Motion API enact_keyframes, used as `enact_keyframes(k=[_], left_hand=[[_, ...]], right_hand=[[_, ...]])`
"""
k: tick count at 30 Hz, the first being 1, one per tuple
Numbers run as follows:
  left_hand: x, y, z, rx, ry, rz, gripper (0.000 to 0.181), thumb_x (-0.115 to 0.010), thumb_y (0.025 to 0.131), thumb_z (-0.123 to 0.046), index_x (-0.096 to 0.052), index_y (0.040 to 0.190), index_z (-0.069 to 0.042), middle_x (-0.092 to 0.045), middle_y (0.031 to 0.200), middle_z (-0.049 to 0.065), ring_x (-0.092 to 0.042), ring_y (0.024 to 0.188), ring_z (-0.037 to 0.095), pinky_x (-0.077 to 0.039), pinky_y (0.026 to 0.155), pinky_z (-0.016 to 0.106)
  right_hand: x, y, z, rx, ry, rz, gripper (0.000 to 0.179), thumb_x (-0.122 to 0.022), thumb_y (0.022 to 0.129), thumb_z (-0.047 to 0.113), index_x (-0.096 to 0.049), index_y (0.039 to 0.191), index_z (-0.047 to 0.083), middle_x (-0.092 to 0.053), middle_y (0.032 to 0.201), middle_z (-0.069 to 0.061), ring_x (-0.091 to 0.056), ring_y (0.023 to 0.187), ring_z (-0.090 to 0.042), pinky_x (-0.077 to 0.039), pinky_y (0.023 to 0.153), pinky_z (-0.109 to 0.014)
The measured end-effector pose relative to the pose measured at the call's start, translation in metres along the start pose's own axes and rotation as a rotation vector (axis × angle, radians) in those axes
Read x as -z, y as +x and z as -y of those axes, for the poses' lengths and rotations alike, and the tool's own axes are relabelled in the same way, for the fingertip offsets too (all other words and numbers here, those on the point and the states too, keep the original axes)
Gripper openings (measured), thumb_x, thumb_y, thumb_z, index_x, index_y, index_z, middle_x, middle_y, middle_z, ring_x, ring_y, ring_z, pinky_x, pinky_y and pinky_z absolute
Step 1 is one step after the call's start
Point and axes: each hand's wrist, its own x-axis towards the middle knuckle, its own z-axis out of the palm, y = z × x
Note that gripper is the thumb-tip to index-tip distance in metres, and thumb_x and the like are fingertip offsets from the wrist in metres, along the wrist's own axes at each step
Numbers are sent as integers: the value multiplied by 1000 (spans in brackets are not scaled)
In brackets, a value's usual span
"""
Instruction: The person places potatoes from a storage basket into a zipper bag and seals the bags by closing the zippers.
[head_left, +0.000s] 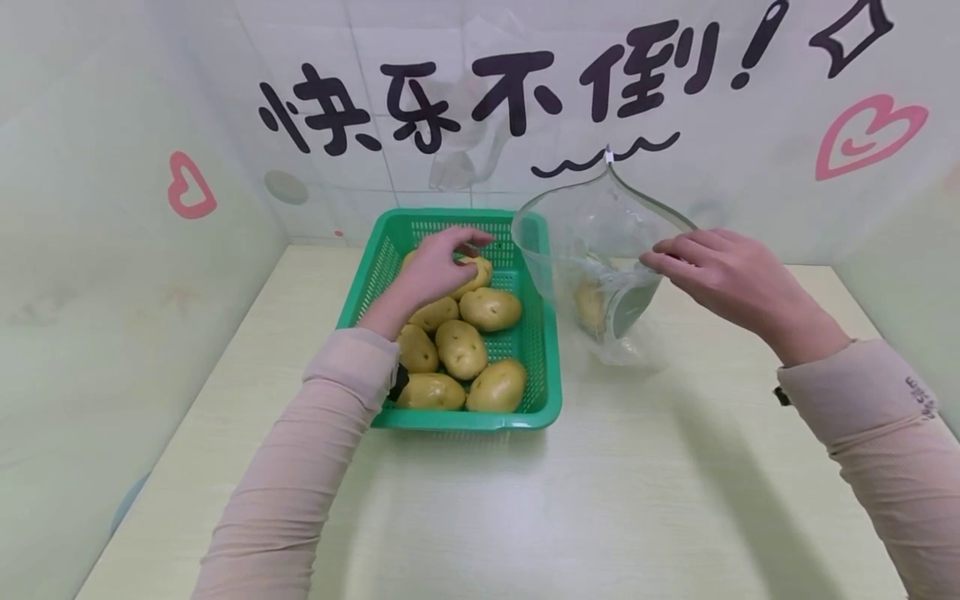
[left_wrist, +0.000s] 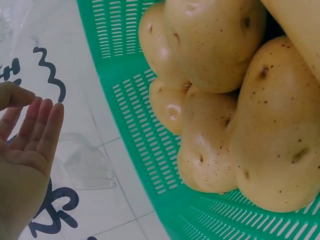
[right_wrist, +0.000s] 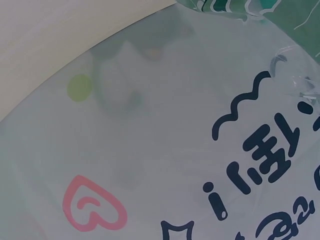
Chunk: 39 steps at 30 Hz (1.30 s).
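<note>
A green plastic basket [head_left: 553, 358] holds several potatoes [head_left: 461, 348]. My left hand [head_left: 438, 260] is over its far part, fingers loosely bent and nothing between them. In the left wrist view that hand [left_wrist: 27, 135] appears beside the basket wall [left_wrist: 107, 80], its thumb close to the fingertips. To the right of the basket stands a clear plastic bag [head_left: 558, 221] with its mouth spread. My right hand [head_left: 731, 275] pinches the right side of the bag's rim. Inside the bag are a potato [head_left: 590, 304] and a grey patch. The right wrist view does not show the right hand.
Basket and bag are on a pale wooden tabletop [head_left: 465, 517]. Behind them rises a white wall sheet [head_left: 420, 50] with black lettering and pink hearts. Pale side panels [head_left: 97, 250] close in the left and right.
</note>
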Motion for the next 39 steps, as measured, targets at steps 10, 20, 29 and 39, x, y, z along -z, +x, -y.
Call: enact_keyframes(k=[10, 20, 29, 39], left_hand=[[-13, 7, 11, 21, 74, 108, 52, -51, 88, 2, -45, 140, -4, -45, 143, 15, -47, 128, 31, -49, 98, 43], [-27, 13, 20, 32, 91, 178, 60, -52, 88, 3, -38, 145, -7, -45, 142, 19, -46, 129, 32, -45, 104, 44], [-34, 17, 26, -12, 196, 215, 60, -52, 83, 4, -42, 142, -3, -48, 141, 19, -48, 128, 33, -47, 97, 44], [-35, 18, 30, -24, 221, 262, 60, -54, 80, 5, -45, 139, 0, -48, 142, 18, -46, 130, 33, -45, 100, 43]], right_hand=[[1, -1, 0, -6, 5, 12, 47, -68, 65, -19, -66, 108, 0, -70, 94, -18, -65, 81, -34, -54, 70, -49], [1, -1, 1, -12, 11, 22, 45, -69, 66, -15, -67, 107, 0, -70, 93, -18, -66, 81, -34, -54, 70, -48], [3, -3, 3, -24, -3, 51, 48, -71, 64, -18, -67, 108, 0, -70, 94, -17, -66, 82, -33, -54, 70, -47], [4, -3, 4, -27, -7, 60, 49, -72, 64, -17, -66, 109, 1, -70, 95, -16, -66, 83, -32, -54, 70, -46]])
